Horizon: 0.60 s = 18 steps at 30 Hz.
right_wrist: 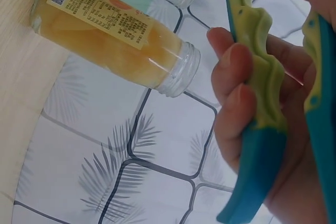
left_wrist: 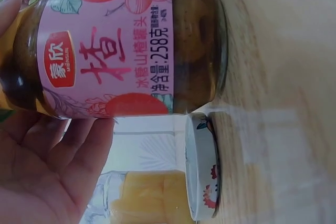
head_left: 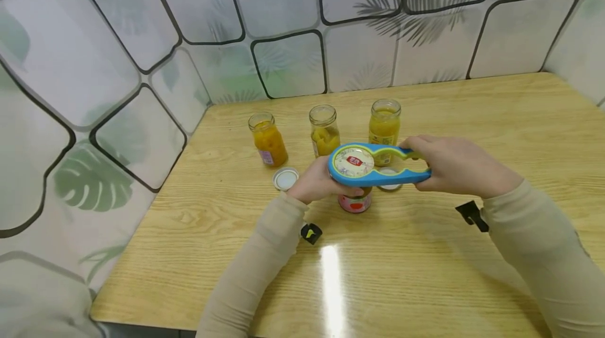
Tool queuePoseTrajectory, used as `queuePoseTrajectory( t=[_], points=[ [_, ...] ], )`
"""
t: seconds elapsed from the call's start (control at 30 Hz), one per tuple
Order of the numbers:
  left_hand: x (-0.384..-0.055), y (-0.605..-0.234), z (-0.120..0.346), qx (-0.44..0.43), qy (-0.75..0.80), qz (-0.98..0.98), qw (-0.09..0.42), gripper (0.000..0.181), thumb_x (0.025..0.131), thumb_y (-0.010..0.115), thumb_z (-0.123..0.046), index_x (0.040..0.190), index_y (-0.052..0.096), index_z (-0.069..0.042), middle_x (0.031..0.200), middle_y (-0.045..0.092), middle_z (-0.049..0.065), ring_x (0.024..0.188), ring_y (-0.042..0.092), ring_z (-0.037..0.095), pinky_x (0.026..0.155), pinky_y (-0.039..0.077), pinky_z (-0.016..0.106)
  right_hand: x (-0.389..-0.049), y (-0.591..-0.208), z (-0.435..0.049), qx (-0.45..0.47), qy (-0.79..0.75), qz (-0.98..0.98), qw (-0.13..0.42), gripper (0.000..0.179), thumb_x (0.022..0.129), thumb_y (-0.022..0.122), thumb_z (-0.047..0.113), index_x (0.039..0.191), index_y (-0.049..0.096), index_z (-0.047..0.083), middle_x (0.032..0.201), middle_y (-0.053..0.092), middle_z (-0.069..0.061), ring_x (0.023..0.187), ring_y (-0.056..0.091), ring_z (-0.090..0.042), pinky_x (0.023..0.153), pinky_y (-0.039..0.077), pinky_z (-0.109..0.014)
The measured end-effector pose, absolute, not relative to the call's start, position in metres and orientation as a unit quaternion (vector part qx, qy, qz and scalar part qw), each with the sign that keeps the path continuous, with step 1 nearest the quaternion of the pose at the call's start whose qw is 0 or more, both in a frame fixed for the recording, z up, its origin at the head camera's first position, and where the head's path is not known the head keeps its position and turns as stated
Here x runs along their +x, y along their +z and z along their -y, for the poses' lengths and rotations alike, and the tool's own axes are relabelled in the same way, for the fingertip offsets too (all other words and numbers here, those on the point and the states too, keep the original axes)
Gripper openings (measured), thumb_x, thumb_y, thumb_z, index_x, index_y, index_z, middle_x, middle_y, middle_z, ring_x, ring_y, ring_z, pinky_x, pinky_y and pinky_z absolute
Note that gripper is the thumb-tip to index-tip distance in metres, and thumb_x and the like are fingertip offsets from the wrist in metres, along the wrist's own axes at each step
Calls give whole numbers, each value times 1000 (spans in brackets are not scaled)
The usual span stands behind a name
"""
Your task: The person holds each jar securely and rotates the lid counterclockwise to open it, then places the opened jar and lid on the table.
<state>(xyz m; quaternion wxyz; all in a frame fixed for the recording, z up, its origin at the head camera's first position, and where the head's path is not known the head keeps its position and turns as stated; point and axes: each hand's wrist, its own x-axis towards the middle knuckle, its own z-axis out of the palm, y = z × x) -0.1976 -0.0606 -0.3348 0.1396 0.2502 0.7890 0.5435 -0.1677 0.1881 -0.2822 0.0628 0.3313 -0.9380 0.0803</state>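
Note:
My left hand (head_left: 313,180) holds a glass jar (head_left: 354,204) with a pink label, upright on the table; in the left wrist view its fingers lie against the pink-labelled side. Around the jar's pale lid (head_left: 353,162) sits a blue and yellow-green jar opener (head_left: 402,177), its handles pointing right. Fingers of my right hand (head_left: 465,167) curl round those handles, and the right wrist view shows a gap between the two handle arms (right_wrist: 262,77). The jar's upper part is mostly hidden beneath the opener and left hand.
Behind stand three lidless jars of yellow or orange fruit: a left one (head_left: 269,144), a middle one (head_left: 325,136) and a right one (head_left: 385,127). One loose lid (head_left: 285,178) lies near the left jar, another (head_left: 389,187) beneath the opener. A patterned wall (head_left: 293,65) borders the table.

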Motion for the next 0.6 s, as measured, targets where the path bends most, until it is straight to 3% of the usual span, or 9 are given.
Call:
queuePoseTrajectory(
  t=[0.47,0.6],
  points=[
    [-203,-339,66,296,540,-772,155,66,62,79,-2,121,50,-6,111,57,3,102,51,11,90,37,25,-170,-283,-191,364,97,923,83,51,61,73,16,107,52,8,73,49,5,50,37,-6,45,33,-24],
    [-201,-338,66,298,515,-789,155,65,64,78,-5,122,48,-7,113,56,3,102,50,11,89,38,25,-170,-284,-190,364,97,923,83,52,61,73,17,107,52,8,76,51,3,50,37,-6,45,33,-24]
  ],
)
